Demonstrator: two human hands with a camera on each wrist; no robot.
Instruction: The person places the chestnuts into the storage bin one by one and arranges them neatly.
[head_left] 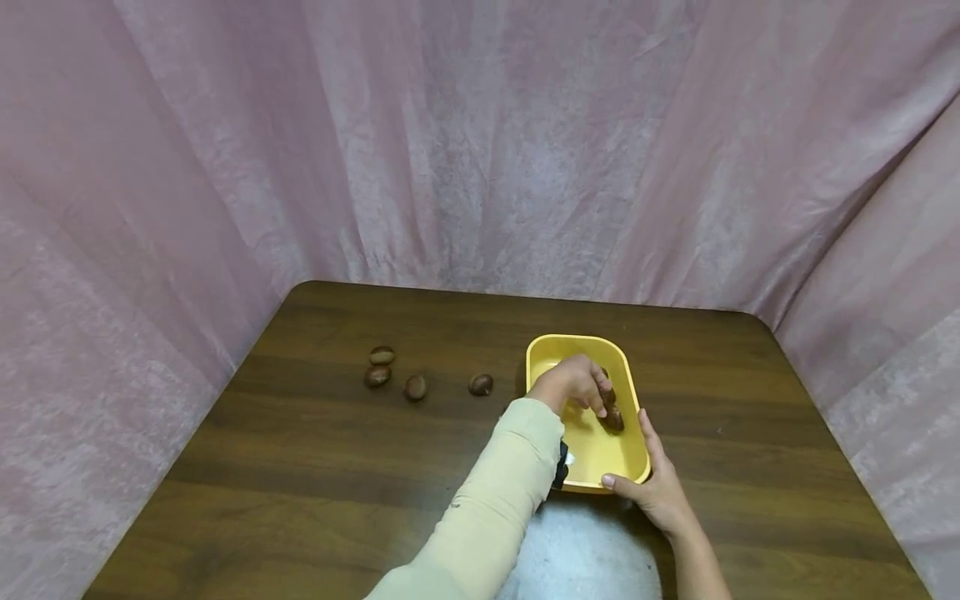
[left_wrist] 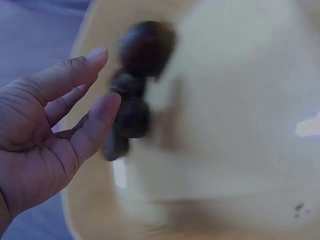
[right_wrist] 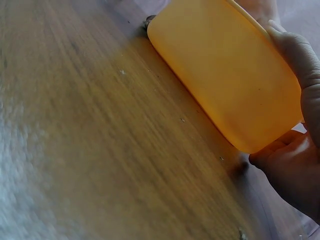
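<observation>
A yellow plastic tub (head_left: pixel 592 342) stands on the table, right of the middle. My left hand (head_left: pixel 576 383) reaches into it over brown, shiny, chestnut-like nuts (head_left: pixel 613 419) along its right side. In the left wrist view the thumb and fingers of the left hand (left_wrist: pixel 55 110) are spread beside several blurred nuts (left_wrist: pixel 147 47), with nothing between them. My right hand (head_left: pixel 662 493) grips the tub's near right corner, thumb at the front rim and fingers along the right side. The right wrist view shows the tub's outer wall (right_wrist: pixel 215 75) in that grip.
To the left of the tub one nut (head_left: pixel 481 384) lies alone on the dark wooden table (head_left: pixel 322 483). Further left are a single nut (head_left: pixel 416 387) and two touching nuts (head_left: pixel 378 376). Pink curtains (head_left: pixel 510 150) hang behind and beside the table.
</observation>
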